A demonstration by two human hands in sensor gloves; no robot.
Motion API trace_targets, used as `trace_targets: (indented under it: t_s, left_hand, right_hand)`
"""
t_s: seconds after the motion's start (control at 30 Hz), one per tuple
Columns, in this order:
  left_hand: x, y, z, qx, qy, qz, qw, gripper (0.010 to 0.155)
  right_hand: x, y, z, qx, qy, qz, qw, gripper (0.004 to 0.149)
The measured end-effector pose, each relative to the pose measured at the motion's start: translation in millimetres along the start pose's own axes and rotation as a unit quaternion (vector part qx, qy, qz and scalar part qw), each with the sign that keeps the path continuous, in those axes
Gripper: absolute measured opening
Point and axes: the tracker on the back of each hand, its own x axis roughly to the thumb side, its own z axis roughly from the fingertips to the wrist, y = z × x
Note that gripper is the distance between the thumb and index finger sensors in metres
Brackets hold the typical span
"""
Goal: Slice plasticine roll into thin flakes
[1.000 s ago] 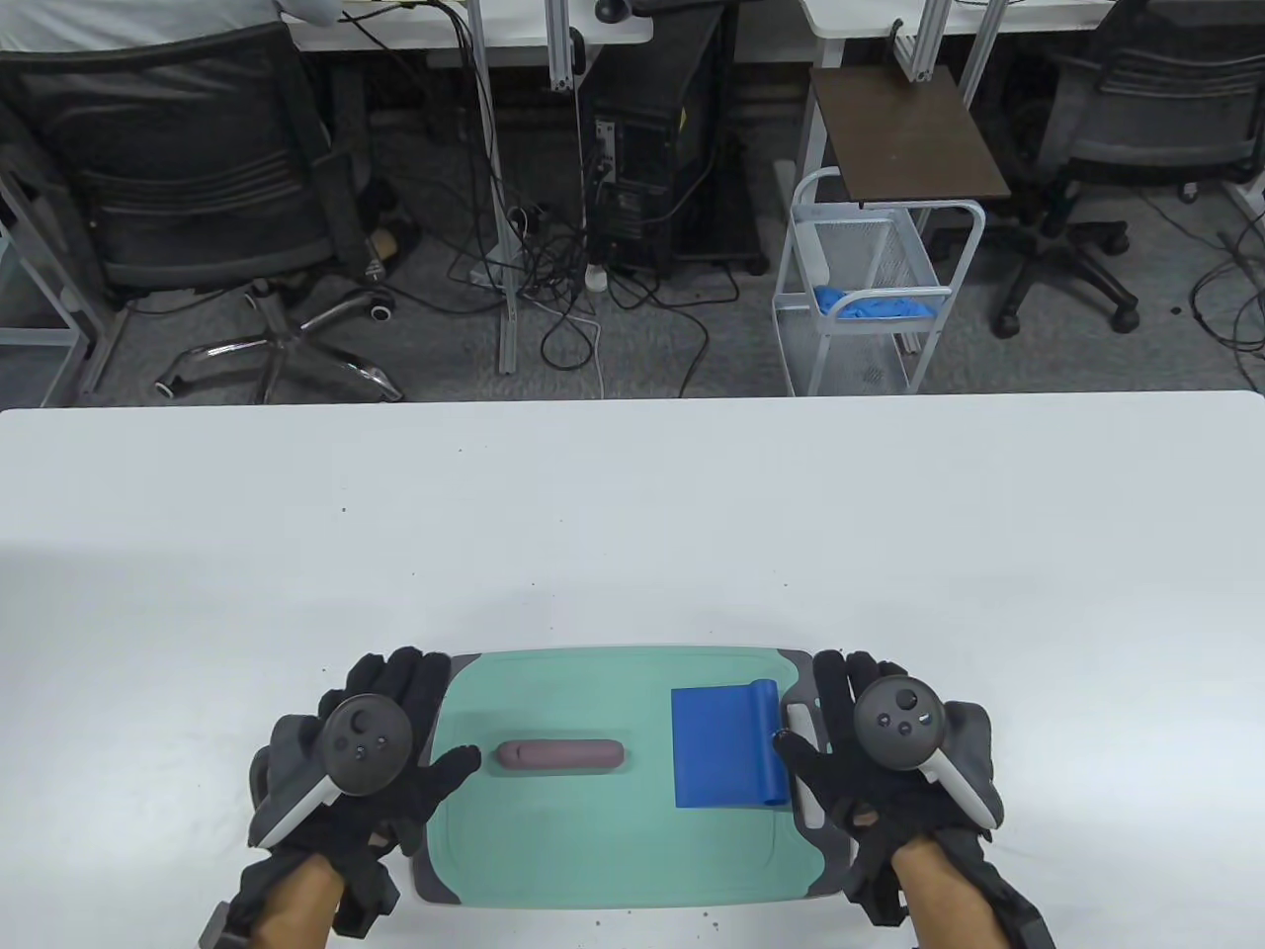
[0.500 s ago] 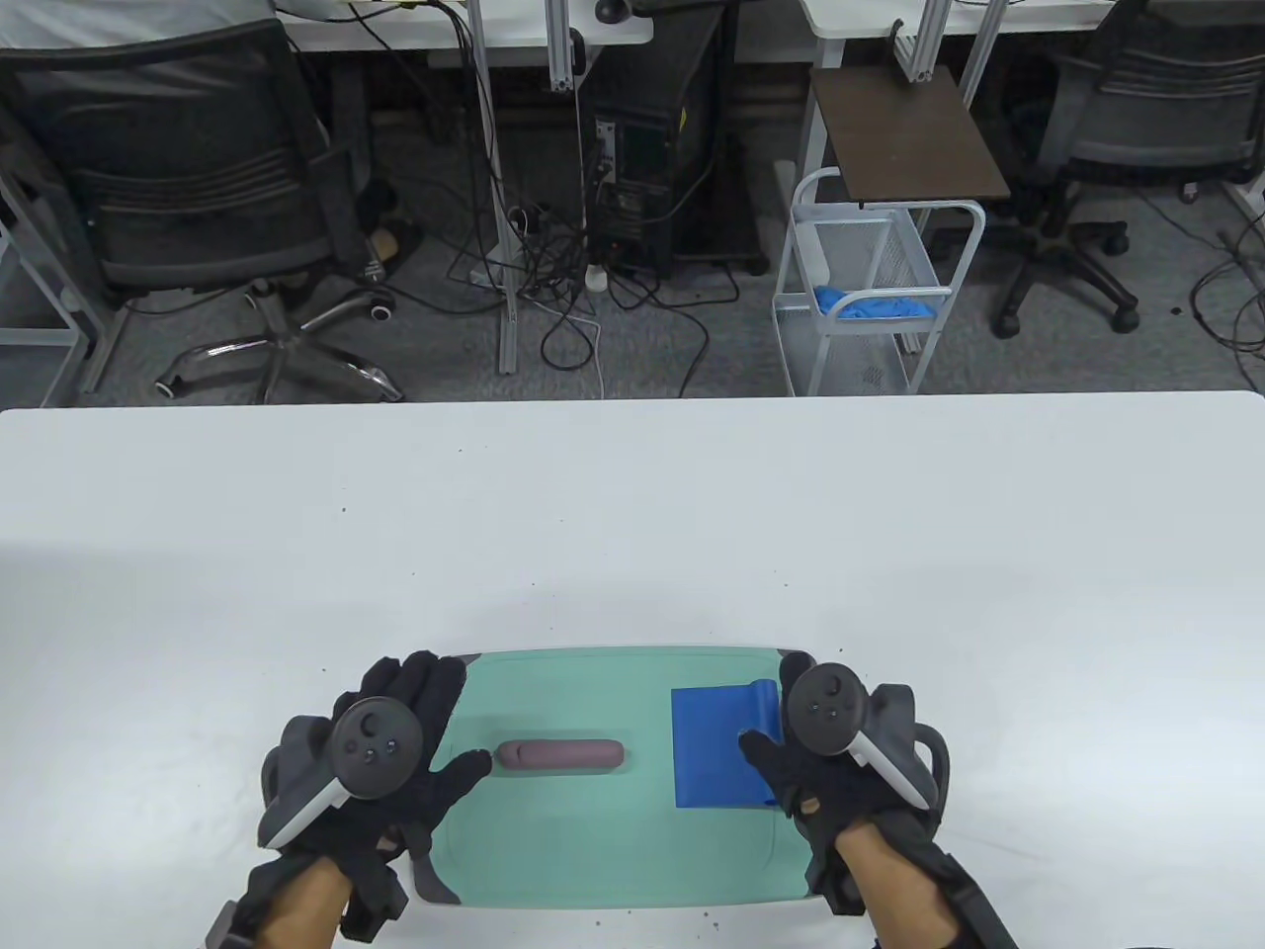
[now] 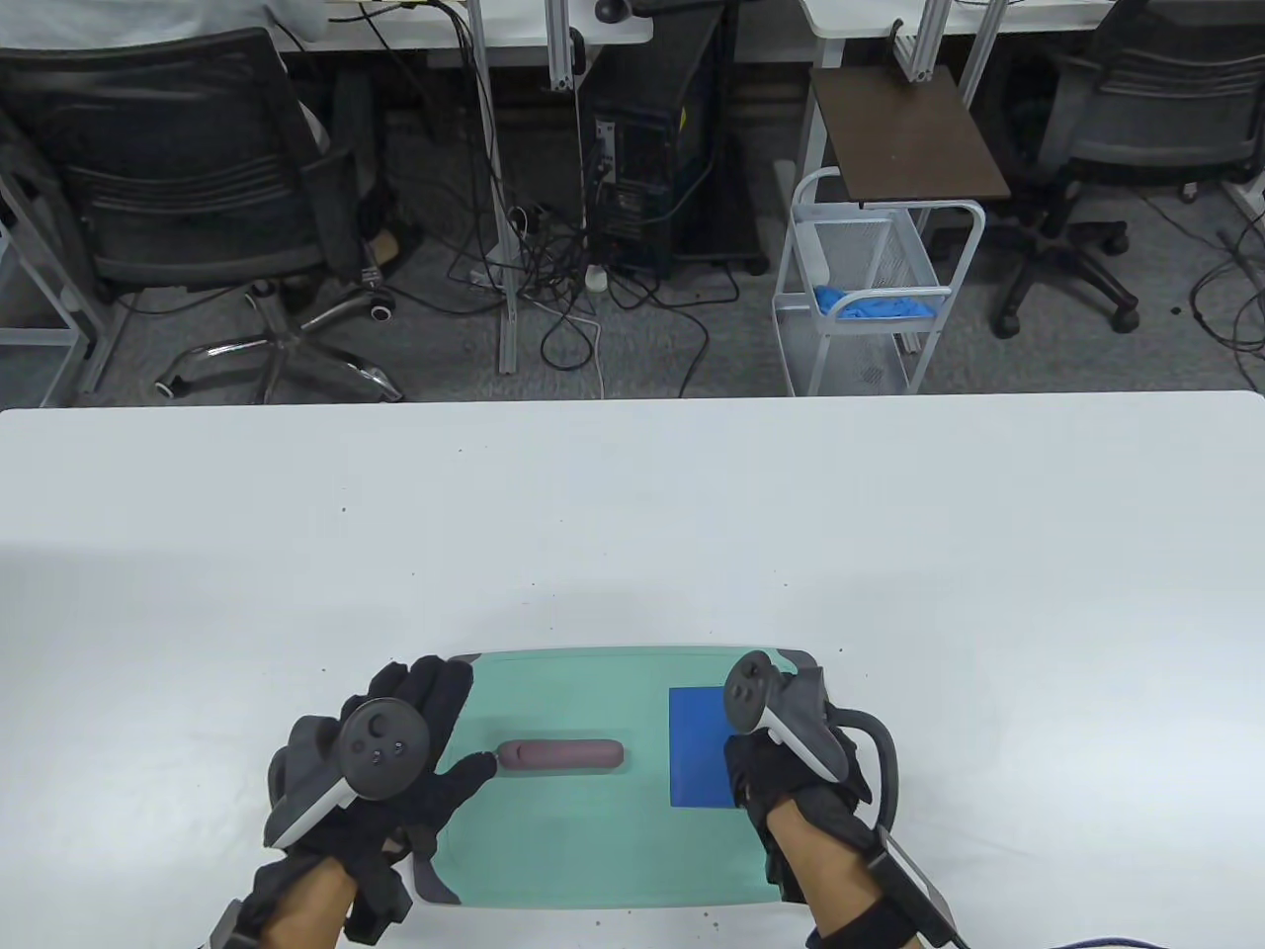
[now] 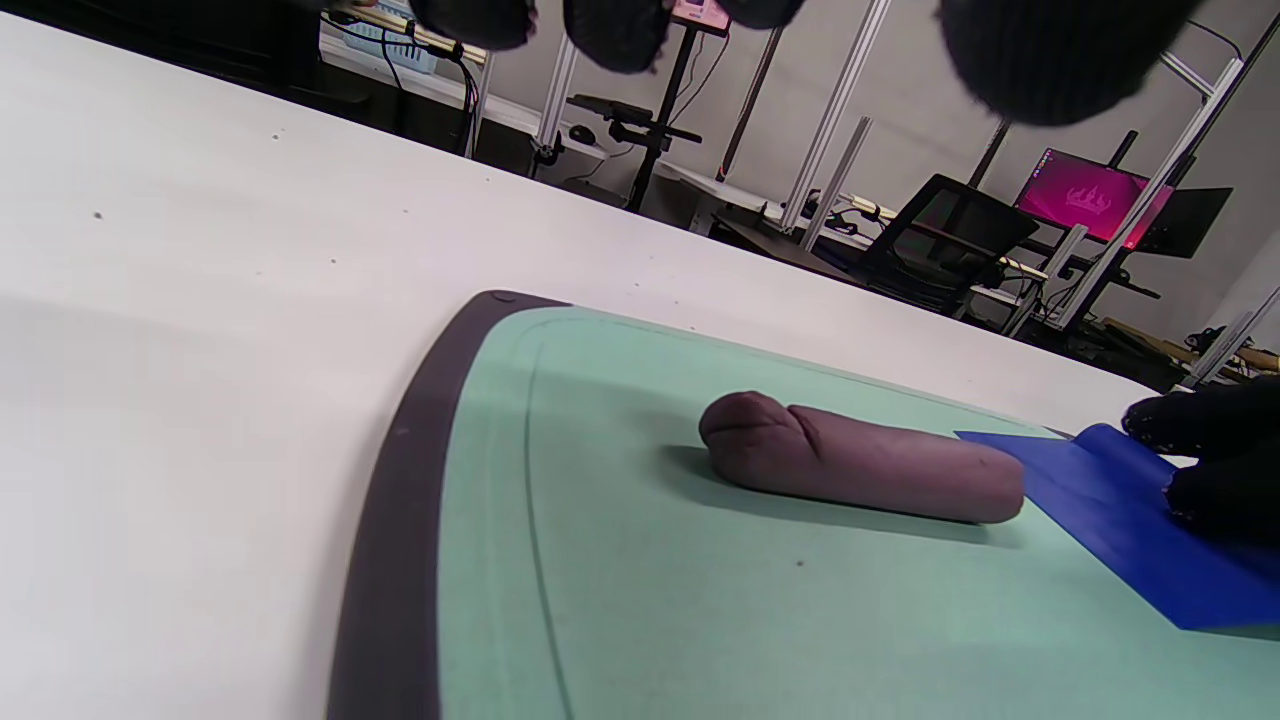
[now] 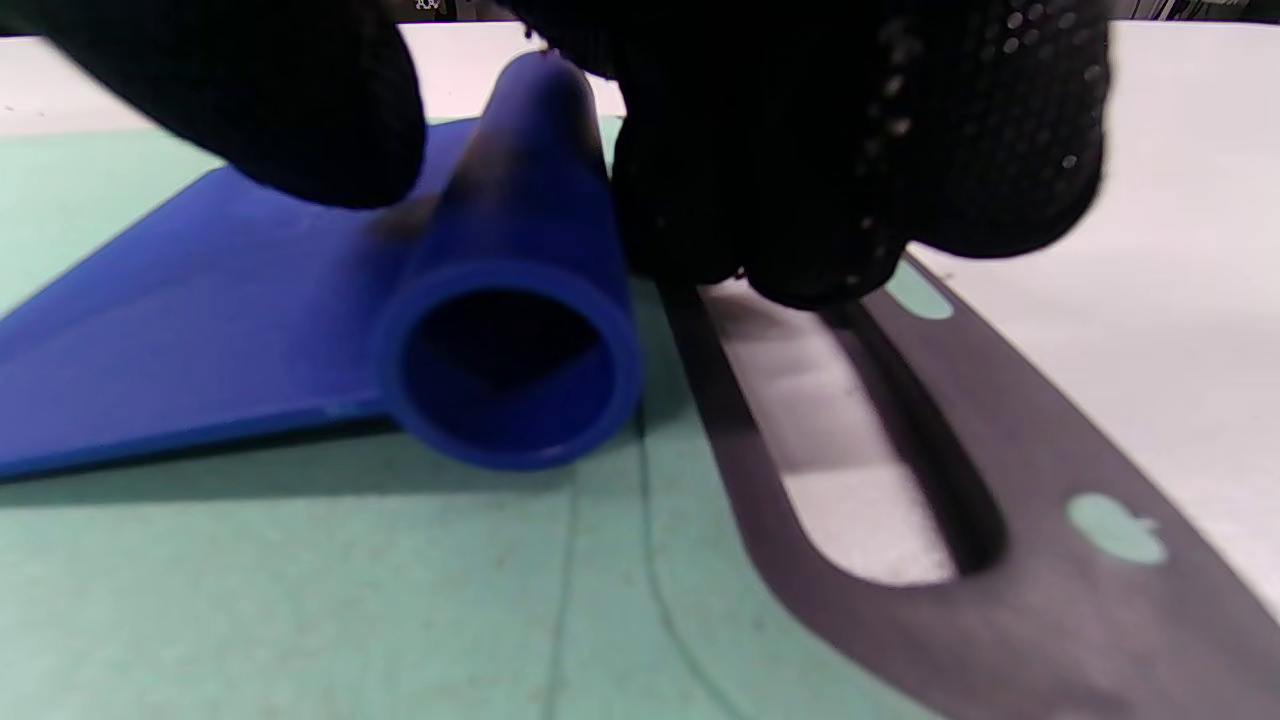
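Observation:
A brownish-purple plasticine roll point(image 3: 560, 756) lies crosswise on the green cutting board point(image 3: 593, 830); it also shows in the left wrist view point(image 4: 860, 465). My left hand point(image 3: 435, 732) lies spread over the board's left edge, its thumb tip right at the roll's left end; I cannot tell whether it touches. A blue scraper point(image 3: 700, 746) with a tubular handle point(image 5: 510, 330) lies flat at the board's right. My right hand point(image 3: 766, 766) is on that handle, thumb on one side and fingers point(image 5: 850, 150) on the other.
The board has a dark grey rim with a handle slot point(image 5: 860, 480) at its right end and sits near the front edge of the white table point(image 3: 632, 514). Office chairs, cables and a white wire cart point(image 3: 870, 287) stand beyond the far edge.
My right hand moved left from the board's right end onto the scraper's handle and closed around it. My left hand crept right, bringing its thumb up to the roll's end.

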Motion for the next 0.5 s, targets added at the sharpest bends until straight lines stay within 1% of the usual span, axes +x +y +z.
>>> trace_targets:
  t_s: [0.13,0.27,0.4,0.5]
  left_hand:
    - [2.7,-2.0,-0.7,-0.004,-0.002,-0.003,1.000,0.086]
    - [2.8,-2.7,-0.8,-0.007,-0.002,0.000,1.000,0.086]
    - [2.1,-3.0,-1.2,-0.008,-0.001,0.007,1.000,0.086]
    - [2.4,-3.3,-1.5,-0.011,0.000,0.008,1.000,0.085]
  right_hand:
    - [3.3,1.0,-0.9,-0.002,0.022,0.013,1.000,0.084]
    - [0.2,2.9,-0.4,-0.011,0.041,-0.004,0.999,0.085]
    - [-11.4,7.6,-0.9,0.005,0.073,-0.103,0.992,0.088]
    - [-18.2,6.3,-0.9,0.005,0.054,-0.157,0.986,0.092]
